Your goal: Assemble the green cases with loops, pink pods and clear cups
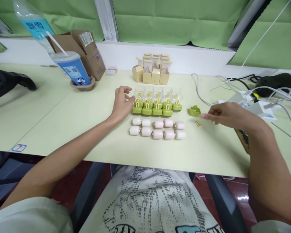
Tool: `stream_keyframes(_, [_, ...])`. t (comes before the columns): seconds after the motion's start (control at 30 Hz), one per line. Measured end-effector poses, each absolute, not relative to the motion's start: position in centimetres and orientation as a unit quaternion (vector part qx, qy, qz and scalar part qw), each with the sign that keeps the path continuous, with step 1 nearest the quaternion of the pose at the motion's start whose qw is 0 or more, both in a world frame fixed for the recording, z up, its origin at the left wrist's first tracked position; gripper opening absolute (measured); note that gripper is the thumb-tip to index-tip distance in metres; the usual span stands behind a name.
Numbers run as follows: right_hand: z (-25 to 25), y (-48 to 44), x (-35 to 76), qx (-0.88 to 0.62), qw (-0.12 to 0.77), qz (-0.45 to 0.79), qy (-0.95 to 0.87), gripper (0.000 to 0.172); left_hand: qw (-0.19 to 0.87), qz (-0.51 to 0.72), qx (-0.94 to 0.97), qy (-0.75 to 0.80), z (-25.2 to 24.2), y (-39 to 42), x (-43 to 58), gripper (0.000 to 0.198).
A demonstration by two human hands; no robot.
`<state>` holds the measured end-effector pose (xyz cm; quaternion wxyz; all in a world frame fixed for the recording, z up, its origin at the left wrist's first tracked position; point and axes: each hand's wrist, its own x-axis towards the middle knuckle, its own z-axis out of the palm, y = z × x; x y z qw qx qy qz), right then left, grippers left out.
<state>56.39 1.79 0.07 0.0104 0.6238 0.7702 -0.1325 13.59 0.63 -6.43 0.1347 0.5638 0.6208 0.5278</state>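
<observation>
My left hand [122,103] rests at the left end of the rows of green caps with yellow loops [152,111], thumb beside the nearest cap. Its fingers are loosely bent and apart, with nothing visible in them. Clear plastic cups [158,93] stand right behind the caps. To the right, my right hand [226,115] hovers low over the table, thumb stretched out and the other fingers curled but apart from it. The thumb tip is just right of a separate green cap [194,111]. A small yellow loop [198,124] lies below that cap.
Two rows of pale pink and white small cylinders [157,134] lie in front of the caps. Small open cardboard boxes [156,76] stand behind. A blue cup [74,69], bottle [35,24] and brown carton [93,58] are left; white cables and power strips [260,109] are right.
</observation>
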Motion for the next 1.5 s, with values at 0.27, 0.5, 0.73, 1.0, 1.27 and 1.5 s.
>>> stream_keyframes(0.27, [-0.7, 2.2, 56.8, 0.559, 0.014, -0.19, 0.807, 0.05, 0.13, 0.536, 0.578, 0.602, -6.5, 0.3, 14.0, 0.033])
stream_keyframes(0.5, [0.2, 2.1, 57.8, 0.59, -0.128, -0.157, 0.781, 0.061, 0.111, 0.543, 0.594, 0.583, -6.7, 0.3, 13.8, 0.034])
stream_keyframes(0.73, [-1.7, 3.7, 58.3, 0.611, -0.002, -0.168, 0.773, 0.039, 0.114, 0.544, 0.588, 0.587, -6.3, 0.2, 14.0, 0.033])
stream_keyframes(1.0, [-0.4, 2.6, 57.9, 0.594, -0.121, -0.113, 0.787, 0.019, 0.128, 0.545, 0.581, 0.59, -6.0, -0.1, 14.2, 0.038])
stream_keyframes(1.27, [-1.7, 2.3, 55.6, 0.502, -0.17, -0.134, 0.838, 0.032, 0.122, 0.565, 0.58, 0.574, -6.4, 0.1, 14.2, 0.042])
stream_keyframes(1.5, [-1.2, -0.6, 52.7, 0.487, -0.435, -0.095, 0.751, 0.018, 0.094, 0.629, 0.664, 0.393, -5.6, -1.5, 15.1, 0.035])
